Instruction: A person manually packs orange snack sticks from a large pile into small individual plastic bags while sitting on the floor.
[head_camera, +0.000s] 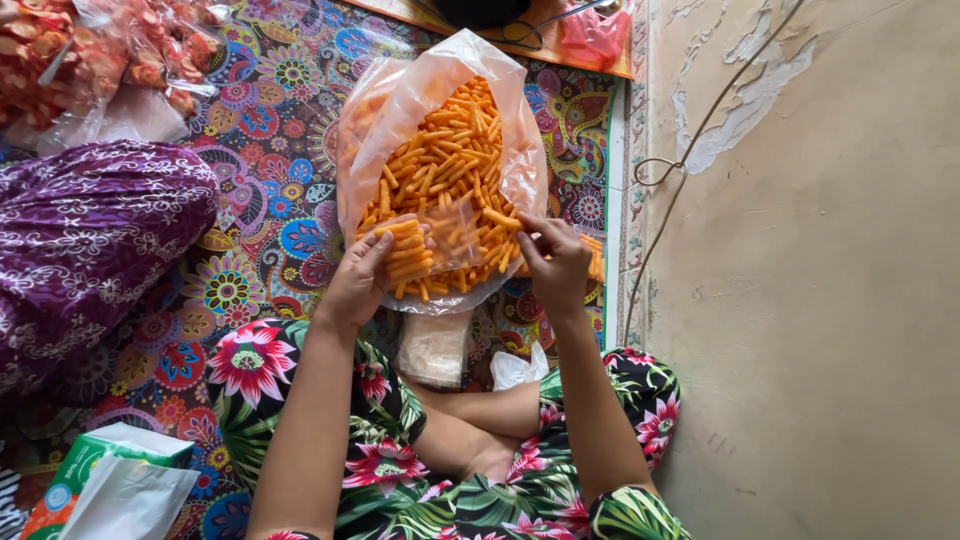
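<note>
Crossed legs in floral cloth sit lowest. Left hand (358, 275) cups a bunch of orange snack sticks (408, 250); right hand (556, 262), at three o'clock, apparently pinches a small clear bag (455, 235) over the large open bag (440, 150).

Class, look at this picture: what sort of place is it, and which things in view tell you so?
Probably a home floor used for packing snacks: a patterned floor mat, a big clear bag of orange snack sticks, and a peeling plaster wall.
</note>
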